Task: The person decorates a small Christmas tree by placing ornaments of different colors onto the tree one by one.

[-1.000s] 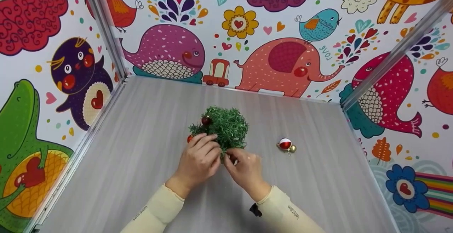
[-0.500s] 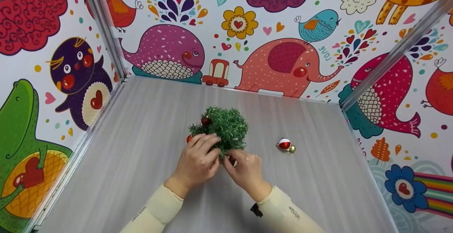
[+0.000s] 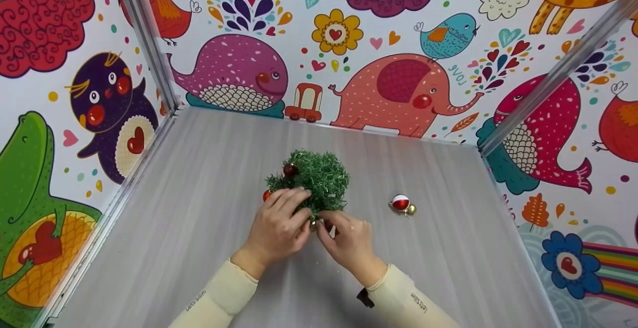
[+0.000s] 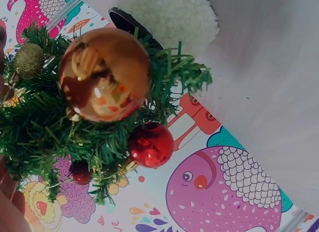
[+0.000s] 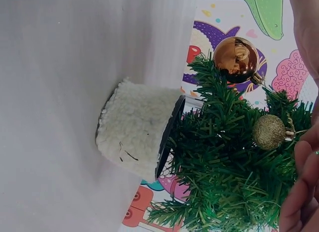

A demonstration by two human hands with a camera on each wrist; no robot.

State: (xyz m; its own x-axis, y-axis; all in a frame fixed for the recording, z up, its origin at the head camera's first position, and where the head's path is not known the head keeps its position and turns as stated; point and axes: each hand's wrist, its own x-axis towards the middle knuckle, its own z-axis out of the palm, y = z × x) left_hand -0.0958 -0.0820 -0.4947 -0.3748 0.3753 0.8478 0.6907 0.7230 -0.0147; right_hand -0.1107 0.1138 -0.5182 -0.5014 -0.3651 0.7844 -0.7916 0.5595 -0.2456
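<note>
The tree (image 3: 324, 178) stood on the table (image 3: 199, 178), a gold ball (image 5: 269, 132) at its near side; the left hand (image 3: 280, 221) lay bent-fingered against it, the right hand (image 3: 347, 238) in front, fingertips nearly together (whether either gripped anything, I couldn't tell).

Bright green was the tree (image 3: 324, 176), white its pot (image 5: 137, 127), black the rim (image 5: 171, 132)! A copper bauble (image 5: 237, 57) gleamed, a gold ball (image 5: 269, 132) glittered, a red bauble (image 4: 150, 144) shone! Grey streaks lined the bench (image 3: 224, 163), dark lettering (image 3: 196, 300) the cream sleeves (image 3: 224, 288), gaudy cartoon animals (image 3: 394, 98) the white wall (image 3: 301, 31)!
</note>
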